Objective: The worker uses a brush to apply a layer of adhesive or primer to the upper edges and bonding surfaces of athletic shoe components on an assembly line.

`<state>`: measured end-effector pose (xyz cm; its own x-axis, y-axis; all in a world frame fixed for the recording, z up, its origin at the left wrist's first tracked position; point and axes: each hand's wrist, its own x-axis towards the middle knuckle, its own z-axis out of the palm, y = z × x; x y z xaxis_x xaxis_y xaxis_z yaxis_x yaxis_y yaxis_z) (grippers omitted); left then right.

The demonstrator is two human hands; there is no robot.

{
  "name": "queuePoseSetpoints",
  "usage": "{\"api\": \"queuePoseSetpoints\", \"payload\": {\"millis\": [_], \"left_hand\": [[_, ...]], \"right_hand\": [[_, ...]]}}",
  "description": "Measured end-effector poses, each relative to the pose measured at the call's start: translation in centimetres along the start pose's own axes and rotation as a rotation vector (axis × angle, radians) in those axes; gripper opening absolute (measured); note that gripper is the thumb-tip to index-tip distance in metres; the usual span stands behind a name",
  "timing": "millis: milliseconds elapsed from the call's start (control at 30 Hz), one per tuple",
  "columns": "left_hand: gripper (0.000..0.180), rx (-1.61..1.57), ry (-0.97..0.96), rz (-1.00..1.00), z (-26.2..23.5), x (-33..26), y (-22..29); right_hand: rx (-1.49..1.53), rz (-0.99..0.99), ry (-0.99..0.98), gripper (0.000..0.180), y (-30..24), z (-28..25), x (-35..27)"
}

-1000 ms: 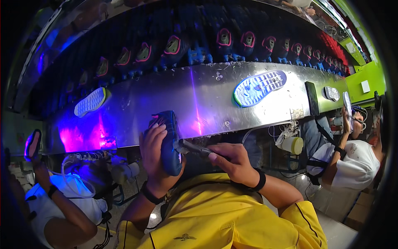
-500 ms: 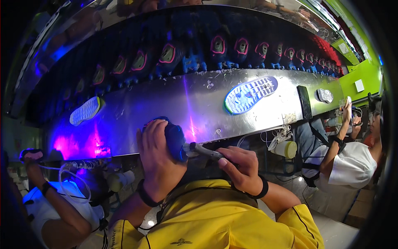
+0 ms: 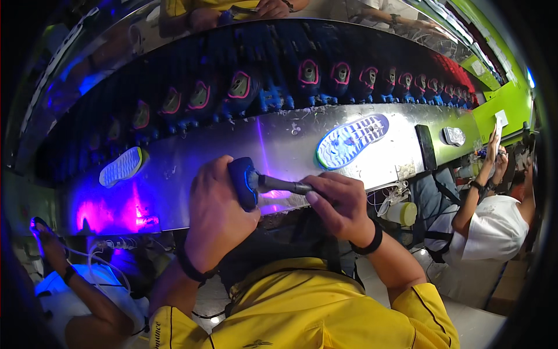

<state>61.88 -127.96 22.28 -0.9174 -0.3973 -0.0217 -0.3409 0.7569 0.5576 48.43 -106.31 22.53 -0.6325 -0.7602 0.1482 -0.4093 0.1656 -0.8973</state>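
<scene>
Wrapped around a dark blue shoe (image 3: 243, 181), my left hand (image 3: 216, 218) holds it above the near edge of the metal bench. The shoe's end faces right, with a thin bright blue line glowing along its edge. My right hand (image 3: 344, 205) pinches the dark handle of a brush (image 3: 285, 185) between thumb and fingers. The brush head points left and meets the shoe's edge. Much of the shoe is hidden behind my left hand.
On the metal bench (image 3: 192, 157) lie a large shoe sole (image 3: 353, 139), another sole (image 3: 120, 166) at left, a black bar (image 3: 425, 148) and a small sole (image 3: 454, 136). Behind runs a row of dark shoes with pink collars (image 3: 239, 85). Co-workers sit left and right.
Both my hands have moved up toward the bench, and the shoe has turned more upright. The brush now lies flatter. The co-worker on the right has raised a pale piece higher.
</scene>
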Motion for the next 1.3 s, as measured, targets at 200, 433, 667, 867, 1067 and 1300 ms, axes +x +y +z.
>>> {"api": "queuePoseSetpoints", "payload": {"millis": [200,433,667,867,1067,1300], "left_hand": [[0.073,-0.022,-0.059,-0.119,-1.7,1.6,-1.8],[0.077,-0.198,-0.280,-0.214,-3.2,4.0,-4.2],[0.084,-0.189,-0.177,-0.091,-1.8,3.3,-8.5],[0.117,-0.460,-0.189,-0.146,-1.4,1.9,-11.8],[0.125,-0.652,-0.169,-0.024,-1.5,-2.0,-9.4],[0.124,-0.815,-0.349,-0.061,-1.9,-4.0,-6.1]], "right_hand": [[0.236,0.060,-0.002,0.023,2.7,4.0,1.3],[0.316,0.160,0.012,0.023,4.4,7.7,0.6],[0.275,0.293,-0.015,0.026,5.5,8.9,-0.9],[0.267,0.414,0.001,0.029,4.5,8.3,-1.4],[0.230,0.352,-0.014,0.029,0.5,5.1,1.1],[0.135,0.214,0.003,0.022,-0.9,3.2,3.1]]}}
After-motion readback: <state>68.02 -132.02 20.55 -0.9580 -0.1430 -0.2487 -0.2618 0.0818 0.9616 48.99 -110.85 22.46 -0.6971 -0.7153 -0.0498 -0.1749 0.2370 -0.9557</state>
